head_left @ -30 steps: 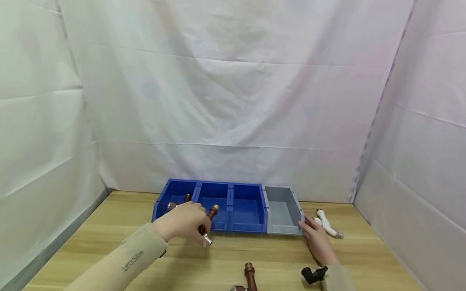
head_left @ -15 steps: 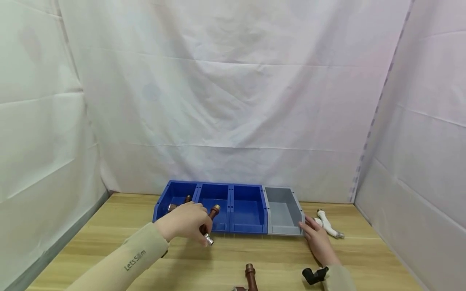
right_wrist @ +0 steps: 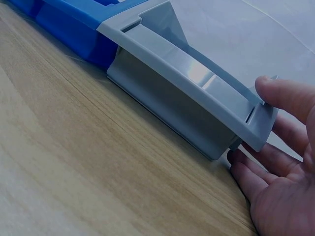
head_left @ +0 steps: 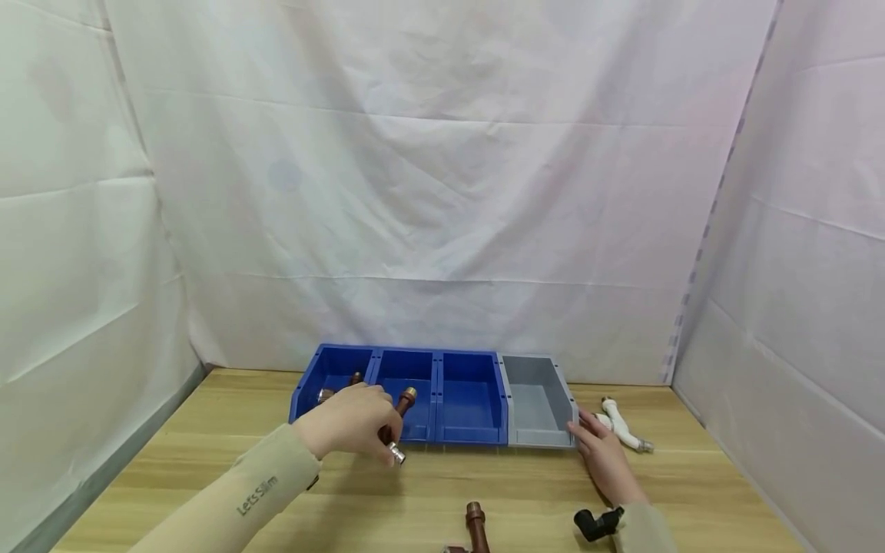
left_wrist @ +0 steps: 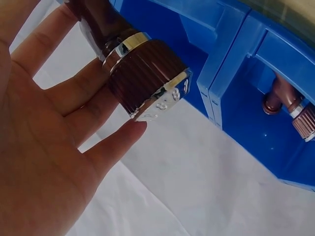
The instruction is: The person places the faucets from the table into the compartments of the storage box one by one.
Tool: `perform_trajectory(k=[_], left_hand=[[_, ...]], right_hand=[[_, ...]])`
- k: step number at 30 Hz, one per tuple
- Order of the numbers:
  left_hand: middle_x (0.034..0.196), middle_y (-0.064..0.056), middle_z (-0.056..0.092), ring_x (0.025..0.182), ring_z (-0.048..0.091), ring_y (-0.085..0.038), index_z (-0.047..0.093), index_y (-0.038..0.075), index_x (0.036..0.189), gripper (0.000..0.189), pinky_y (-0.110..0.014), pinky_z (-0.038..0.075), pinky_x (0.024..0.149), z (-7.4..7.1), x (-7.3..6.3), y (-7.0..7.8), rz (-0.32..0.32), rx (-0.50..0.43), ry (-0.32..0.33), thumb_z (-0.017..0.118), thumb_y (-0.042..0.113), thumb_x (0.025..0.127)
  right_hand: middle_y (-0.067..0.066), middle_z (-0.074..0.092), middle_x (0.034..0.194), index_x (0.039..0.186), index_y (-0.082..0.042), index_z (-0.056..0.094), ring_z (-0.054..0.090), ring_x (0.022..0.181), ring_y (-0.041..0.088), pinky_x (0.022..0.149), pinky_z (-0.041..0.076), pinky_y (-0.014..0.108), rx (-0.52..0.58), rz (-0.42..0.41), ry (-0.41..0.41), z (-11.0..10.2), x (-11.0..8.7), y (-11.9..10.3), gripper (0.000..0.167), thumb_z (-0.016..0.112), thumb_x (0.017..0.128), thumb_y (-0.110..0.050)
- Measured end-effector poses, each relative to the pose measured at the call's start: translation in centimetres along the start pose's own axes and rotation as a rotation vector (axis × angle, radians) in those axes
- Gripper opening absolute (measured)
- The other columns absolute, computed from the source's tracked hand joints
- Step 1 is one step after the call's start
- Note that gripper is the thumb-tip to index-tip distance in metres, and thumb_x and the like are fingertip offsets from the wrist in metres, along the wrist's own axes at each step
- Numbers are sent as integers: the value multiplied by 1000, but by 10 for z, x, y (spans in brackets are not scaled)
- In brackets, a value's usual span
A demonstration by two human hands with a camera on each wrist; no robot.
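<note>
In the head view my left hand (head_left: 353,421) holds a brown tap (head_left: 406,401) at the front of the two left blue bins. Its brass threaded end points up and back, and a chrome end shows under my fingers. The left wrist view shows the tap's ribbed knob (left_wrist: 147,73) with a chrome cap, alongside the spread fingers (left_wrist: 115,147). At the right end of the row, my right hand (head_left: 603,453) grips the side of the grey bin (head_left: 542,438). In the right wrist view the thumb (right_wrist: 285,93) rests on its rim, the other fingers outside.
Three blue bins (head_left: 472,434) stand left of the grey one. Another brown tap (left_wrist: 285,96) lies in the leftmost. A white tap (head_left: 622,426) lies right of my right hand; a brown tap (head_left: 476,526) lies at the front. A black elbow-shaped piece (head_left: 598,524) is beside the right cuff.
</note>
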State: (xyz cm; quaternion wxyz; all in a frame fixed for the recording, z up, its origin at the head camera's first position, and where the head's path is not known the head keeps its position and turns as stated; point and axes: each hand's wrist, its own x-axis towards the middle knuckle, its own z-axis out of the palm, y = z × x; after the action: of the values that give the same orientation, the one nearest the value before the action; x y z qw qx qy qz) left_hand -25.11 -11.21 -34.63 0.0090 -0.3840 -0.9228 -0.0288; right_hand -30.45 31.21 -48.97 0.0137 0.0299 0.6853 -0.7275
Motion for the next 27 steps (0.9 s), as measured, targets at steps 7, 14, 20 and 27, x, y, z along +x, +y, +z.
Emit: perform_trajectory(k=[7, 14, 20, 27], left_hand=[[68, 16, 49, 70, 44, -9, 67, 32, 70, 22, -35, 41, 71, -4, 2, -3, -10, 4, 18, 83, 46, 71], [68, 17, 47, 70, 44, -10, 67, 32, 71, 19, -36, 40, 71, -8, 1, -7, -33, -3, 20, 83, 42, 72], [68, 17, 47, 68, 43, -10, 67, 32, 71, 19, -30, 36, 65, -11, 3, -12, -25, 17, 28, 82, 43, 72], [69, 16, 49, 69, 44, -10, 68, 32, 72, 18, -31, 38, 66, -12, 5, -15, -38, 3, 29, 83, 42, 72]], right_hand=[[18, 24, 154, 154, -3, 21, 50, 103, -11, 90, 42, 13, -21, -4, 3, -1, 0, 1, 71, 59, 97, -24], [20, 24, 154, 153, -2, 21, 49, 102, -11, 89, 42, 13, -13, -2, -1, 0, -1, 2, 71, 60, 97, -23], [18, 24, 155, 153, -3, 21, 50, 103, -12, 91, 42, 13, -9, -3, -6, 1, -2, 0, 71, 60, 97, -23], [18, 26, 154, 153, -3, 23, 50, 104, -10, 92, 42, 14, 5, -13, -7, 3, 1, 0, 70, 60, 97, -22]])
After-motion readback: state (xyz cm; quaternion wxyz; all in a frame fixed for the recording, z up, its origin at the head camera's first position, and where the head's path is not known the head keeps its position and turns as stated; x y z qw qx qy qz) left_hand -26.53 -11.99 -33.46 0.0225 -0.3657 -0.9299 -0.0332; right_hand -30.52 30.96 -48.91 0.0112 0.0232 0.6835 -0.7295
